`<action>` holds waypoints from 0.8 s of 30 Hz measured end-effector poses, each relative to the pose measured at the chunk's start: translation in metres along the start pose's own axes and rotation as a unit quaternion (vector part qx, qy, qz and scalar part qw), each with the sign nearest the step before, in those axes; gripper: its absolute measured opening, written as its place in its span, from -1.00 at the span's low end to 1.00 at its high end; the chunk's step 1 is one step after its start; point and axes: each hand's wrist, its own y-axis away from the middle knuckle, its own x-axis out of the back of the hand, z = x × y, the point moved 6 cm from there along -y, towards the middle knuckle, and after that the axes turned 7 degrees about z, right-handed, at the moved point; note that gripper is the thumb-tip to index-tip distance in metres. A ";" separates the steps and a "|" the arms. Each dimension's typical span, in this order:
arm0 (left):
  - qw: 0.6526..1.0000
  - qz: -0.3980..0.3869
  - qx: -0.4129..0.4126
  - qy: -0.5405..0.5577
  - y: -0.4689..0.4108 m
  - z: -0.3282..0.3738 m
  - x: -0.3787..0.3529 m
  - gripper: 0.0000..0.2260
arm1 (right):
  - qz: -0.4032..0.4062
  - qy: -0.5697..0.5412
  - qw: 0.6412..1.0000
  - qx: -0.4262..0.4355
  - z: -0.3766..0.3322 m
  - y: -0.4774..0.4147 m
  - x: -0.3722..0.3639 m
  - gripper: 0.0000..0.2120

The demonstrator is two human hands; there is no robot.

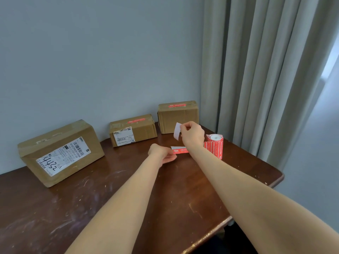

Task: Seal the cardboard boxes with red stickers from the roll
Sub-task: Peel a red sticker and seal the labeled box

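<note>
Left fingers [169,158] pinching red sticker [181,150], right fingers [183,127] pinching white backing strip [177,132]

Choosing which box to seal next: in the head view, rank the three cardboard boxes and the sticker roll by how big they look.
1. Left box, looks largest, though it sits nearest the camera, so its true size is unsure.
2. Middle box and right box look about alike, so I won't rank them.
3. Sticker roll, clearly smallest.

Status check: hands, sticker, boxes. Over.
Left hand pinches red sticker; right hand pinches white backing strip. Middle box and right box stickered; big left box has none. Nothing in the way.
</note>
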 end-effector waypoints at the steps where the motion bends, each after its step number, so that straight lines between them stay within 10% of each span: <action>1: 1.000 -0.003 0.004 -0.005 0.000 0.001 -0.003 -0.73 | -0.001 0.009 1.000 0.004 0.001 -0.001 0.000 -0.84; 9: 0.988 0.097 -0.121 0.022 0.003 0.028 0.031 -0.89 | -0.004 0.104 0.992 0.068 -0.007 0.004 -0.003 -0.86; 24: 0.991 0.028 -0.105 0.080 0.043 0.042 0.062 -0.84 | -0.033 0.206 0.928 0.308 -0.039 0.057 -0.019 -0.80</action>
